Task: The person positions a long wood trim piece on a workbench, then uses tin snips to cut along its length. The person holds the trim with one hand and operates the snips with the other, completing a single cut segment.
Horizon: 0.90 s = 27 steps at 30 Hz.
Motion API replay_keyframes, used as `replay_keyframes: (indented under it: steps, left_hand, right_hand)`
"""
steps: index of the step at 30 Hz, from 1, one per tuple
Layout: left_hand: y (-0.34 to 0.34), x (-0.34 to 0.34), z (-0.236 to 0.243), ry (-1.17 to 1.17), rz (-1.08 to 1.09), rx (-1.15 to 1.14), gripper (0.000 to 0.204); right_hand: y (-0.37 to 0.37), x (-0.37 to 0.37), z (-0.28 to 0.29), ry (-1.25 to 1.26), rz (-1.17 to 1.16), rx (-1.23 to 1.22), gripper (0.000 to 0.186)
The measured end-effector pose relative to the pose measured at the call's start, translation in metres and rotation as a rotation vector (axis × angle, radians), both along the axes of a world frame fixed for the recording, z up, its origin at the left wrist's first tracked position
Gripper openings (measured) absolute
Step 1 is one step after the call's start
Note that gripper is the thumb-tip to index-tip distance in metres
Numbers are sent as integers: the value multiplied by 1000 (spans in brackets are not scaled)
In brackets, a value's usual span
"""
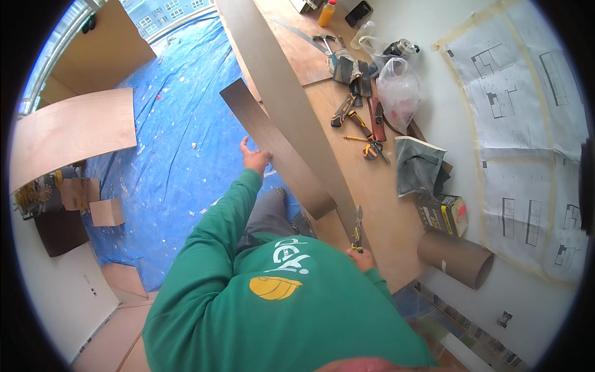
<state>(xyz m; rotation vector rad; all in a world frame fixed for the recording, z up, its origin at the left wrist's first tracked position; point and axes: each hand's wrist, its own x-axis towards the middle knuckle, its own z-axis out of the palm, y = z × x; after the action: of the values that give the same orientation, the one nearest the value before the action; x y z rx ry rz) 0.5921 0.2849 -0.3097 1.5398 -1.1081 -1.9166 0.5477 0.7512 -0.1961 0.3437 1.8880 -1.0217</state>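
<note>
A long, narrow strip of brown wood-grain sheet point(276, 146) slants over the left edge of the workbench, its near end curving. My left hand point(255, 157) is beside the strip's left edge, fingers apart, one digit reaching that edge; whether it bears any of the strip's weight cannot be made out. Close to my body, my right hand point(362, 258) grips a pair of snips point(357, 230) by their yellow-and-black handles. The metal jaws point away from me, just right of the strip's near end. Part of my right hand is hidden by my green sleeve and shirt.
Beneath the strip runs a long grey-brown board point(273, 68) on the plywood workbench point(362, 186). A hammer point(324, 42), utility knife point(342, 111), tape measure point(372, 150) and plastic bag point(398, 93) lie rightward. A rolled sheet point(455, 257) sits nearer. Blue sheeting point(180, 124) covers the floor.
</note>
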Motion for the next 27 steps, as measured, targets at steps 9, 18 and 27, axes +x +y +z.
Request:
replay_keyframes:
  steps: [9, 18, 27]
  left_hand:
    - [-95, -39, 11, 167, -379, 229, 14]
    - [-187, -71, -13, 55, -722, 378, 15]
    - [-205, -93, -36, -3, -888, 361, 14]
  right_hand:
    - [-20, 30, -19, 171, -65, 414, 34]
    - [-27, 136, -49, 179, -7, 672, 49]
    - [15, 220, -126, 75, 51, 733, 49]
